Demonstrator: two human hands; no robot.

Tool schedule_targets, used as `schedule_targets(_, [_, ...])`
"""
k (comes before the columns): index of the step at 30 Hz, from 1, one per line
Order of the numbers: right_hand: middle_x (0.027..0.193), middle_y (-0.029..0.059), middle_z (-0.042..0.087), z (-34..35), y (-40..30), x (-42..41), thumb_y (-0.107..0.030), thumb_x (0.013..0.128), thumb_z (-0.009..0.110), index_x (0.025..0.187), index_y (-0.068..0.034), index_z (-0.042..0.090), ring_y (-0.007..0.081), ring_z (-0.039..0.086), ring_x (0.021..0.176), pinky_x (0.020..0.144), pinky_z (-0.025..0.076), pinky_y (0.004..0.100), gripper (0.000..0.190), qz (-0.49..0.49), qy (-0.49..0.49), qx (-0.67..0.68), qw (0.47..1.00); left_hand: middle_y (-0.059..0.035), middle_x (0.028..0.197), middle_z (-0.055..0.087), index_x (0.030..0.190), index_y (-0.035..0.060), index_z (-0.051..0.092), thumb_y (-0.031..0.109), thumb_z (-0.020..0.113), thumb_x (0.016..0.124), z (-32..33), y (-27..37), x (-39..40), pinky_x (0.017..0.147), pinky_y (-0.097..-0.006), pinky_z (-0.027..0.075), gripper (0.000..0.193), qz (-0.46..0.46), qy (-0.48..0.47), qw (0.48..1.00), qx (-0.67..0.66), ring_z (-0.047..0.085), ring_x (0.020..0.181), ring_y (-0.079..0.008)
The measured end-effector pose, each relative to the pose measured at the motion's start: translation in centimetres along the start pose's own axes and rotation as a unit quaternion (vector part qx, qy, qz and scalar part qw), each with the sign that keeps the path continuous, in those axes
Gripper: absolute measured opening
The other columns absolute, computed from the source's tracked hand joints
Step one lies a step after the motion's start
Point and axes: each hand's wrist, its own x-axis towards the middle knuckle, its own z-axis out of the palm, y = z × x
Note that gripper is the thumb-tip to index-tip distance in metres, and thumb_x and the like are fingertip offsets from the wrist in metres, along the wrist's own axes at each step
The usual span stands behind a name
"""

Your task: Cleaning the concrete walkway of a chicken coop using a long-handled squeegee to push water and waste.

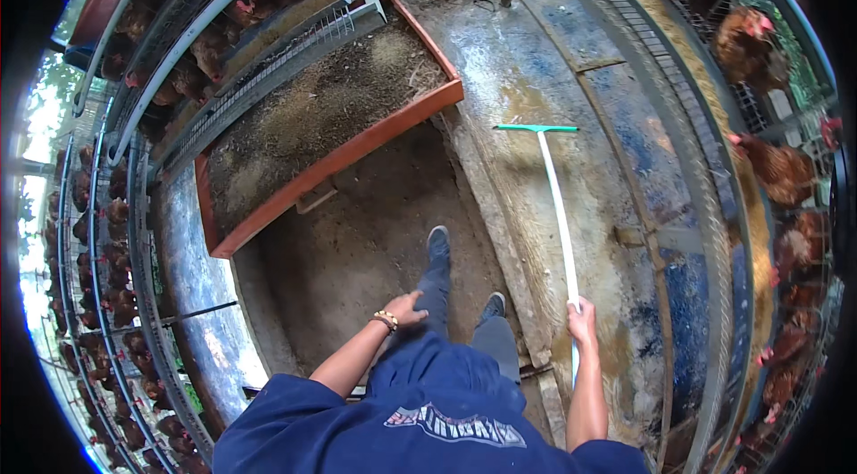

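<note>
My right hand (582, 321) is closed around the white pole of a floor squeegee (560, 219). The pole runs forward from my hand to a green squeegee head (537, 128), which lies over the wet, stained concrete floor right of the walkway. My left hand (406, 310), with a bracelet at the wrist, hangs beside my left thigh with its fingers apart and holds nothing. Ahead on the left, a shallow tray with a reddish-orange rim (335, 164) holds dark, loose, crumbly material.
Wire cages with brown hens (782, 169) and feed troughs (743, 206) line the right; more hens (207, 52) are caged at left. A raised concrete curb (492, 226) edges the walkway (361, 240). A long thin bar (619, 159) crosses above the right floor.
</note>
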Motion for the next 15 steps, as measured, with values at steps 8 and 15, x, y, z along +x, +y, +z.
schedule_targets(8, [0.059, -0.0015, 0.045, 10.4, -8.1, 20.1, -0.011, 0.092, 0.047, 0.096, -0.004, 0.054, 0.0077, 0.042, 0.047, 0.041, 0.033, 0.0251, 0.011, 0.057, 0.004, 0.085, 0.995, -0.0232, 0.125, 0.049, 0.131, 0.0103, 0.043, 0.041, 0.063, 0.077, -5.0, -1.1, 20.9, 0.100, -0.0467, 0.038, 0.066, 0.104, -0.060, 0.983, 0.139, 0.046, 0.118, -0.0395])
schedule_targets(15, [0.073, 0.0050, 0.053, 17.7, -11.0, 29.7, -0.013, 0.096, 0.043, 0.128, -0.004, 0.048, 0.0139, 0.052, 0.058, 0.056, 0.046, 0.0294, 0.033, 0.205, -0.036, 0.123, 0.970, -0.0281, 0.146, 0.020, 0.146, 0.0098, 0.016, 0.011, 0.076, 0.061, -12.1, 11.5, 47.2, 0.112, -0.0447, 0.024, 0.104, 0.370, 0.147, 0.912, 0.097, 0.025, 0.135, -0.0412])
